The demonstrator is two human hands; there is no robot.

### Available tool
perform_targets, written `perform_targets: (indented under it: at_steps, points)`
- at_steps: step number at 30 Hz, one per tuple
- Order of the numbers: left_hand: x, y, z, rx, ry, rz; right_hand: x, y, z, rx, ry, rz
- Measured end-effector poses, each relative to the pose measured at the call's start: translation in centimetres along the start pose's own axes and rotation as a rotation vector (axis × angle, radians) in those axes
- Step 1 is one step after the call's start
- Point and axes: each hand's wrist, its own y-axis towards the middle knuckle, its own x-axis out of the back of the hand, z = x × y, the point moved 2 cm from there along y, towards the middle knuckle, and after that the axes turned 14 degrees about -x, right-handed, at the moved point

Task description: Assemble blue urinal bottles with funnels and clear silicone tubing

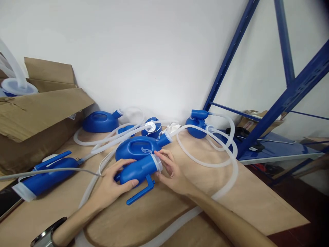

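A blue plastic cylinder [138, 169] with a side handle and a translucent cap [157, 162] lies between my hands over the table. My left hand [113, 181] is wrapped round its rear end, thumb on top. The fingers of my right hand [173, 171] pinch the rim of the cap. Just behind it rests a blue oval bottle [123, 149], its neck joined to a translucent hose [232, 178] that loops right and across the front. A small clear strap [147, 151] sticks up beside the cylinder.
At the left are an open cardboard box [43, 106] and another blue cylinder [53, 176]. More blue bottles [100, 121] stand along the wall, one at the right [196, 127]. A blue metal shelf frame [293, 92] rises beyond the right side of the wooden table [257, 202].
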Motion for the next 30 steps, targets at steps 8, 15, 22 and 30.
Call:
perform_targets:
  at_steps: [8,15,22,30]
  points:
    - [-0.8,0.1,-1.9,-0.029,-0.066,-0.112,-2.5,-0.1,0.8,-0.268,0.609,-0.159]
    - [-0.7,-0.2,-1.5,-0.132,0.052,-0.146,-1.6,0.7,2.9,-0.068,0.254,-0.195]
    - [-0.4,-0.6,-0.8,-0.171,0.200,-0.190,-1.3,5.1,2.2,-0.283,0.385,-0.240]
    - [-0.3,-0.7,-0.2,-0.098,0.140,-0.232,-2.5,7.0,3.2,-0.218,0.319,-0.177]
